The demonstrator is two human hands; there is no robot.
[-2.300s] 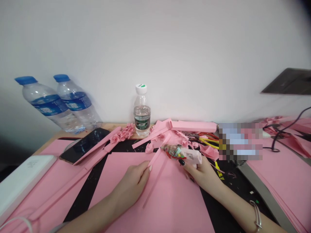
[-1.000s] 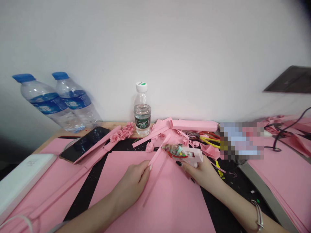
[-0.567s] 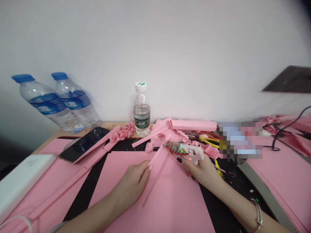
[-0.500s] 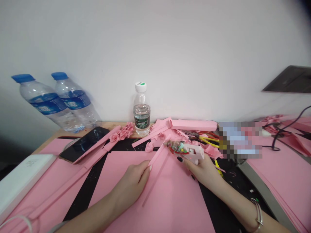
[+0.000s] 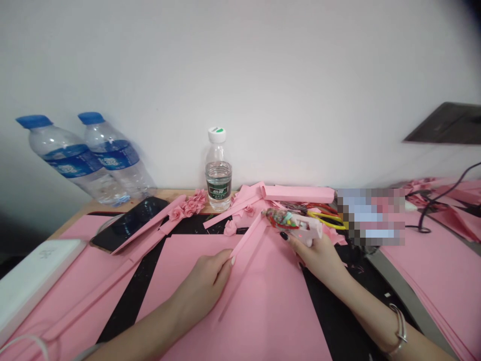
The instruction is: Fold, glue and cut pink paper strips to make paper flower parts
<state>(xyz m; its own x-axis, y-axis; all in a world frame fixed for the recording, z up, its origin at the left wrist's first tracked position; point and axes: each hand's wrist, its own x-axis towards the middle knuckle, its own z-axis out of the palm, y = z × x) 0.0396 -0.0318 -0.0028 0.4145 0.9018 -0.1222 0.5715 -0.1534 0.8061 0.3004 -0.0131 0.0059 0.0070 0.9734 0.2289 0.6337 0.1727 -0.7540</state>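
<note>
Between thumb and fingers, my left hand (image 5: pixel 212 273) pinches the lower end of a narrow pink paper strip (image 5: pixel 246 235), which slants up and to the right above a large pink sheet (image 5: pixel 278 306). My right hand (image 5: pixel 317 258) is wrapped round a white hot glue gun (image 5: pixel 306 229) whose front part is smeared with coloured bits. The gun's nozzle points left, at the upper end of the strip; I cannot tell whether it touches. Folded pink paper pieces (image 5: pixel 296 193) and paper flowers lie just behind the strip.
A small water bottle (image 5: pixel 218 175) stands by the wall, with two larger bottles (image 5: pixel 120 160) leaning at the left. A phone (image 5: pixel 130 223) and a white power bank (image 5: pixel 41 281) lie on the left. Yellow-handled scissors (image 5: pixel 326 219) and stacked pink sheets (image 5: pixel 432 281) are at the right.
My right hand has moved the glue gun slightly to the right, along to the far end of the strip. My left hand stays in place holding the strip.
</note>
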